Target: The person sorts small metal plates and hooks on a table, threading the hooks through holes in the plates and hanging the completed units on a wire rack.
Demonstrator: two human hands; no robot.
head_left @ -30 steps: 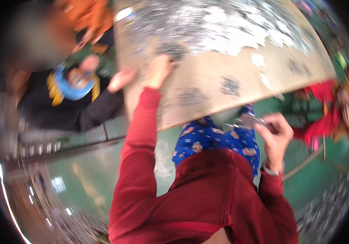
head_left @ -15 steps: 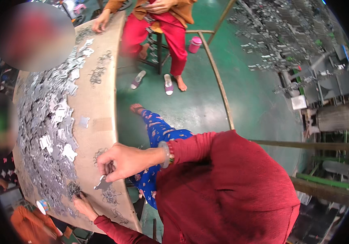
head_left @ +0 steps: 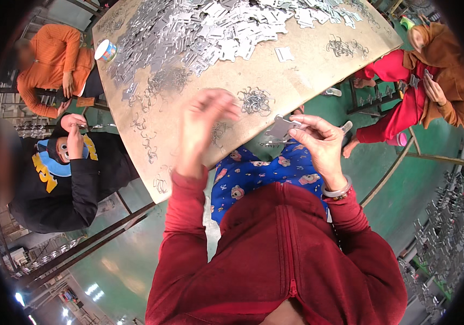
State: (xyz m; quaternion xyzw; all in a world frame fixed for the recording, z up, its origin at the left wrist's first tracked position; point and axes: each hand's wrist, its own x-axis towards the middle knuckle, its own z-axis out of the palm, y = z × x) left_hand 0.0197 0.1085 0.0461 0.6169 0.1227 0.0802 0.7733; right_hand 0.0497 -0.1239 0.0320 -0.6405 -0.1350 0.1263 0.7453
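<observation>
My right hand (head_left: 321, 142), with a pale bangle at its wrist, pinches a flat grey metal plate (head_left: 282, 129) between thumb and fingers. It holds the plate in the air above my lap, just off the table's near edge. A thin wire piece seems to hang at the plate's lower edge. My left hand (head_left: 206, 116) is raised over the near part of the table and smeared by motion, so its fingers and anything in them cannot be made out. Beside it on the tabletop lies a small heap of bent wire hooks (head_left: 255, 101).
The tan table (head_left: 308, 81) carries a large pile of metal plates (head_left: 205, 35), more hooks (head_left: 340, 46), one separate plate (head_left: 284, 53) and a paper cup (head_left: 106, 51). People sit at left and right, one holding a metal piece. Hanging metal parts (head_left: 448, 227) stand at lower right.
The view has turned, so the table now lies ahead. My left hand has risen from a heap of hooks on the table. My right hand still holds a plate.
</observation>
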